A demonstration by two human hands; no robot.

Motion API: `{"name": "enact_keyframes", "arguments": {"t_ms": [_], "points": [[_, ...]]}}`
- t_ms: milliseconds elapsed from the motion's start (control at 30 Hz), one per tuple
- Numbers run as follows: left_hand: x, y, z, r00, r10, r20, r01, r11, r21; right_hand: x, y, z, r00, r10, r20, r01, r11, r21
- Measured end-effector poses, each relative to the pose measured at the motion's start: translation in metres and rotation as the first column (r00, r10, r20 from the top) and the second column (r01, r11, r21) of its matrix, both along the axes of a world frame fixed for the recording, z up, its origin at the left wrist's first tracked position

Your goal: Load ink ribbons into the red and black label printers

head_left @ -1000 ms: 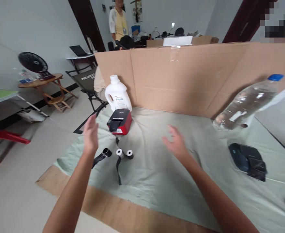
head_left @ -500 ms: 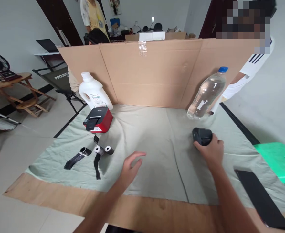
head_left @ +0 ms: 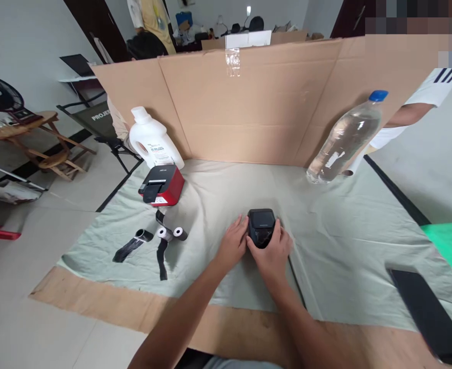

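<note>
A small black box-like device, which looks like a portable printer [head_left: 262, 221], sits on the green-grey cloth in front of me. My right hand [head_left: 274, 251] grips its near end and right side, thumb on one side and fingers on the other. Along its left side lie the fingers of my left hand [head_left: 231, 243], closed together against it. To the left is a red and black label printer [head_left: 162, 185]. Nearer to me are a black ribbon roll [head_left: 134, 244], a second roll with a black strip hanging out [head_left: 163, 251] and a small roll with a white core [head_left: 180, 233].
A white jug [head_left: 157, 141] and a tilted water bottle [head_left: 347, 141] lean on the cardboard panel [head_left: 245, 113]. A flat black slab, perhaps a tablet [head_left: 429, 312], lies at the right. Another person's arm [head_left: 412, 114] is behind the bottle.
My right hand has brought the black device from the right to the middle of the cloth. My left hand has moved right and closed against its side. The view has shifted slightly.
</note>
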State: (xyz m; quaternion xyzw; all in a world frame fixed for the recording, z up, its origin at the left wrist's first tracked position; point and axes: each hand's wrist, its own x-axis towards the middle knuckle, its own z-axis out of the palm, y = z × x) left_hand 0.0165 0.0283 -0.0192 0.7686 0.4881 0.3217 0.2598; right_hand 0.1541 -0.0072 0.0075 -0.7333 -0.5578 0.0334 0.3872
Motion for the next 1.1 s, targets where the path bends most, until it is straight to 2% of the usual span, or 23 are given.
{"name": "enact_keyframes", "arguments": {"t_ms": [167, 267, 333, 433, 533, 600, 900, 1100], "points": [[-0.008, 0.002, 0.001, 0.994, -0.024, -0.106, 0.021, 1.0, -0.022, -0.007, -0.012, -0.01, 1.0, 0.02, -0.021, -0.021, 0.997, -0.069], [-0.008, 0.003, 0.004, 0.989, -0.032, -0.145, 0.032, 0.999, -0.005, 0.007, -0.014, -0.013, 0.98, 0.114, -0.165, -0.122, 0.992, -0.041], [-0.008, 0.002, 0.004, 0.985, -0.022, -0.171, 0.026, 0.999, 0.024, 0.022, -0.01, -0.014, 0.918, 0.187, -0.35, -0.197, 0.98, 0.006], [-0.007, 0.0, 0.001, 0.975, 0.029, -0.221, -0.009, 0.995, 0.095, 0.041, 0.001, -0.017, 0.774, 0.244, -0.585, -0.258, 0.964, 0.062], [-0.006, -0.003, -0.001, 0.963, 0.074, -0.259, -0.031, 0.986, 0.166, 0.047, 0.009, -0.021, 0.675, 0.317, -0.667, -0.324, 0.939, 0.118], [-0.006, -0.003, -0.002, 0.957, 0.074, -0.279, -0.022, 0.982, 0.187, 0.045, 0.009, -0.022, 0.647, 0.356, -0.675, -0.356, 0.923, 0.145], [-0.007, 0.001, -0.001, 0.929, 0.043, -0.368, 0.037, 0.978, 0.207, 0.04, 0.006, -0.017, 0.649, 0.344, -0.679, -0.364, 0.923, 0.12], [-0.007, 0.001, 0.001, 0.918, 0.032, -0.395, 0.049, 0.98, 0.193, 0.04, 0.008, -0.021, 0.667, 0.332, -0.667, -0.337, 0.933, 0.127]]}}
